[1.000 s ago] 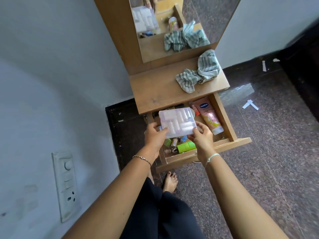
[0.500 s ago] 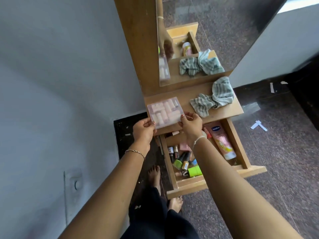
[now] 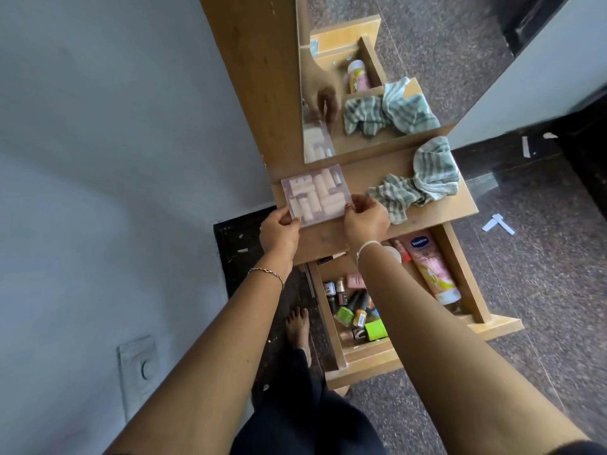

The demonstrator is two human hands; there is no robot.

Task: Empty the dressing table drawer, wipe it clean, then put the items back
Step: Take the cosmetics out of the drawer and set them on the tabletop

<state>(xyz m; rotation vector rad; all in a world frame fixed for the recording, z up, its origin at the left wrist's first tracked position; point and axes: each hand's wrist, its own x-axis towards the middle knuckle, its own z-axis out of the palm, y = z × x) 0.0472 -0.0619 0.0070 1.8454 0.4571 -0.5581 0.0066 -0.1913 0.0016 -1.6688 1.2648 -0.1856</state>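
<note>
A clear plastic box [image 3: 314, 197] of pale pink tubes lies at the left end of the wooden dressing table top [image 3: 433, 215], close to the mirror. My left hand [image 3: 279, 234] pinches its near left corner and my right hand [image 3: 364, 218] pinches its near right corner. Below, the wooden drawer [image 3: 460, 277] stands pulled out. Inside it lie a pink Vaseline tube [image 3: 430, 267] on the right and several nail polish bottles [image 3: 354, 313] on the left, partly hidden by my right forearm. A green striped cloth [image 3: 420, 182] lies crumpled on the right of the top.
The mirror [image 3: 377, 67] rises behind the top and reflects the box, cloth and drawer. A grey wall with a switch plate [image 3: 139, 369] runs along the left. My bare foot [image 3: 297, 326] stands on the speckled floor beside the drawer. White paper scraps [image 3: 497, 223] lie at right.
Both hands have lifted the clear box out of the drawer and carried it forward onto the left end of the table top. The camera has tilted up and closer.
</note>
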